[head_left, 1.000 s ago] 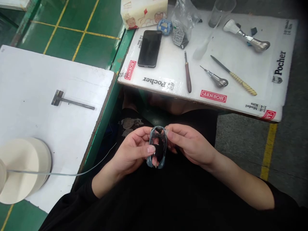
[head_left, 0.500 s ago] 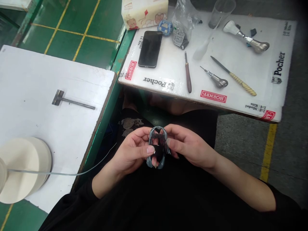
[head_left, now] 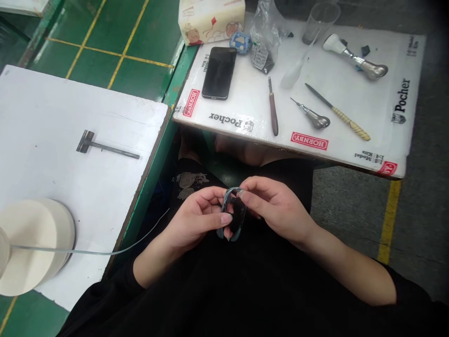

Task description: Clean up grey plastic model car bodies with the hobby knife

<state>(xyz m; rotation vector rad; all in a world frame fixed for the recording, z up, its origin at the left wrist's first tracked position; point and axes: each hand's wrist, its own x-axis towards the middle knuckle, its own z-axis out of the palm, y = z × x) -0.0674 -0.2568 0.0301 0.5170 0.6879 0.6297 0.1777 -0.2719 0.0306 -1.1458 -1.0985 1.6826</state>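
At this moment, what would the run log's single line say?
left hand: holding gray looped part | right hand: touching part's upper end | phone: on printed tabletop | hammer: on white board

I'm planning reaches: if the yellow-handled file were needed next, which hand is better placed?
Probably the right hand: it's nearer the yellow-handled file and seems to pinch only the top of the gray frame, while the left hand holds its side.

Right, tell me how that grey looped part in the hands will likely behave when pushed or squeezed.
The grey looped part is probably light, as the left hand and right hand hold it up with just fingers and thumbs. Its thin, curved rim may flex a little if squeezed. The shiny highlights suggest a smooth, perhaps slippery surface.
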